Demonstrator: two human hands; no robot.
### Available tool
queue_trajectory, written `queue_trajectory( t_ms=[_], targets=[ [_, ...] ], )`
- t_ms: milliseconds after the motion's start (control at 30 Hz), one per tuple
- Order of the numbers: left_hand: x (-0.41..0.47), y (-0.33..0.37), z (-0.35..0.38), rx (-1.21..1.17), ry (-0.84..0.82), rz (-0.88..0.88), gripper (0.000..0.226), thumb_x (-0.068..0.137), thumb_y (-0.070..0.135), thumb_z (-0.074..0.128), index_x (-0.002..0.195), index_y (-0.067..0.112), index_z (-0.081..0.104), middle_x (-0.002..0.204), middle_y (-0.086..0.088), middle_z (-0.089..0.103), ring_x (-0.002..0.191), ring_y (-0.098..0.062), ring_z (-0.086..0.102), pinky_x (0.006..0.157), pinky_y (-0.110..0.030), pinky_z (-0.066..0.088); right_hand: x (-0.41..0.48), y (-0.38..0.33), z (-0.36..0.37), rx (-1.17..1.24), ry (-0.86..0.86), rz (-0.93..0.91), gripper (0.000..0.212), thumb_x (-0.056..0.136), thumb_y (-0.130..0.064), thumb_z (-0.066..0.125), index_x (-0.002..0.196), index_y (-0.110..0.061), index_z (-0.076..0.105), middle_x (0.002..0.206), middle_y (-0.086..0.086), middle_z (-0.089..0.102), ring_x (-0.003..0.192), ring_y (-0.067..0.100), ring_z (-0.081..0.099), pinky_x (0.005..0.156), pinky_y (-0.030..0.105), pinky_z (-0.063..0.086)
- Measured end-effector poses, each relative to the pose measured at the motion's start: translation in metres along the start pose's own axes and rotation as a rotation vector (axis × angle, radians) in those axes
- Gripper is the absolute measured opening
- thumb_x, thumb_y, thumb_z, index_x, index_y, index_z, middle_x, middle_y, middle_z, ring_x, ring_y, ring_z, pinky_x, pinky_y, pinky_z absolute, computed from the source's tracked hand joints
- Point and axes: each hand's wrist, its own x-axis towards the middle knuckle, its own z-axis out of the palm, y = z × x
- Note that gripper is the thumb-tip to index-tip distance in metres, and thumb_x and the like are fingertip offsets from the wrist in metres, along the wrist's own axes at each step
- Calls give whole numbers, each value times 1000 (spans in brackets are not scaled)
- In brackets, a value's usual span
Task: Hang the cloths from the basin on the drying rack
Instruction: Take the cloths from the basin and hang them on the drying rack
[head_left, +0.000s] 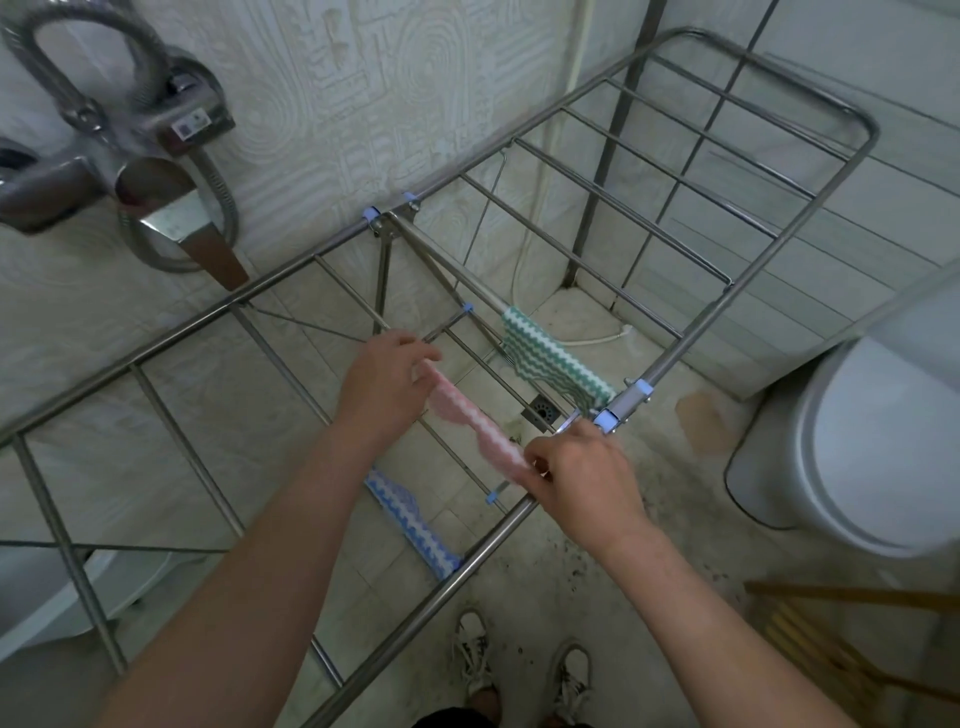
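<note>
Pink cloth (470, 423) spans from left grip (387, 384) to right grip (587, 478), each pinching an end, its length parallel to the drying rack (467, 566) rungs.

You count three cloths at the drying rack (415, 616): green cloth (550, 358), pink cloth (467, 426), blue cloth (410, 514). One toilet (857, 441) beside it.

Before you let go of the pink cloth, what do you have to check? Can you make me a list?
1. Left hand holds one end of the pink cloth: ok.
2. Right hand pinches the other end: ok.
3. Cloth pulled out straight, not bunched: ok.
4. Cloth resting over a bar of the drying rack: cannot tell.
5. Apart from the green cloth and blue cloth already hanging: ok.
</note>
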Motion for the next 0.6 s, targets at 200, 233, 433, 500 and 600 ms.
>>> queue_trajectory(
  t_ms=[200,233,433,500,600],
  targets=[
    [-5,7,8,40,-176,260,18,81,21,72,99,18,75,104,-2,70,102,-18,60,82,-23,40,-3,-9,3,-84,49,47,17,87,-34,62,78,-22,69,68,0,64,84,18,52,70,28,29],
    [-4,8,7,31,-171,256,18,81,21,73,98,17,76,103,-1,70,100,-18,61,79,-21,38,-4,-11,3,-99,66,61,14,85,-32,65,76,-22,67,67,-1,63,84,18,53,68,27,29],
    [1,17,4,84,-279,203,22,80,19,71,102,18,73,106,-3,69,100,-22,62,83,-30,48,-12,-7,1,43,37,83,23,92,-38,54,105,-22,65,98,-2,68,103,20,51,77,34,47],
    [0,25,-1,42,-258,204,23,80,14,69,102,18,73,110,-1,68,103,-20,61,89,-33,48,-17,-2,-1,106,90,81,27,91,-33,57,114,-21,64,106,-2,67,105,21,53,84,35,48],
    [-4,56,-6,-69,-202,238,19,84,12,65,101,18,72,104,1,69,97,-16,62,87,-33,50,-30,16,-13,162,182,111,23,89,-24,61,111,-18,67,104,1,68,101,24,56,85,32,47]
  ],
)
